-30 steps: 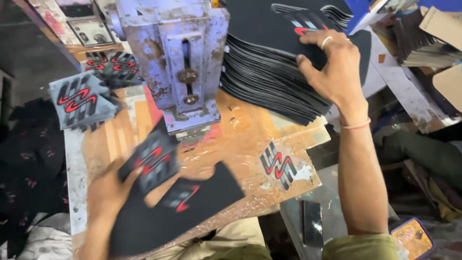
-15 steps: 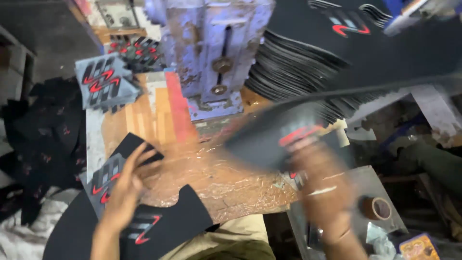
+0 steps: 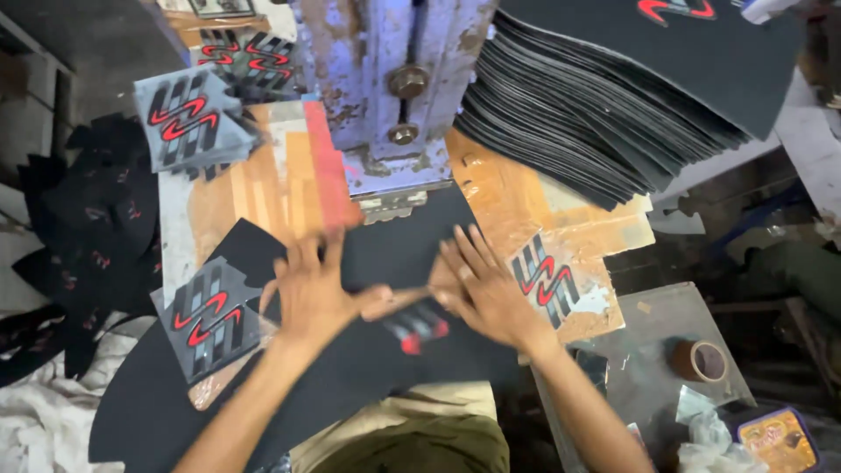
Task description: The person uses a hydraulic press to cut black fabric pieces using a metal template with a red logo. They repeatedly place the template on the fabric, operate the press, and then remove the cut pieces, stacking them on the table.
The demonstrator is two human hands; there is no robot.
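Both my hands lie flat on a black sheet [image 3: 399, 250] with a red and grey print that reaches under the blue press [image 3: 385, 88]. My left hand [image 3: 315, 293] presses its left part with fingers spread. My right hand [image 3: 482, 289] rests on its right part, fingers also spread. A cut grey piece with a red wavy mark [image 3: 210, 317] lies just left of my left hand on another black sheet [image 3: 149, 407]. A similar printed patch [image 3: 545, 278] is stuck on the wooden table [image 3: 263, 188] right of my right hand.
A tall stack of black sheets [image 3: 596, 114] stands at the back right. More cut grey pieces [image 3: 188, 118] lie at the back left. Black offcuts [image 3: 70, 228] pile up on the left. A tape roll [image 3: 699, 359] and a small tin [image 3: 778, 441] sit at the lower right.
My right hand has brought a black sheet from the stack down to the table. Both hands now press it flat in front of the press. The cut piece has been left at the left.
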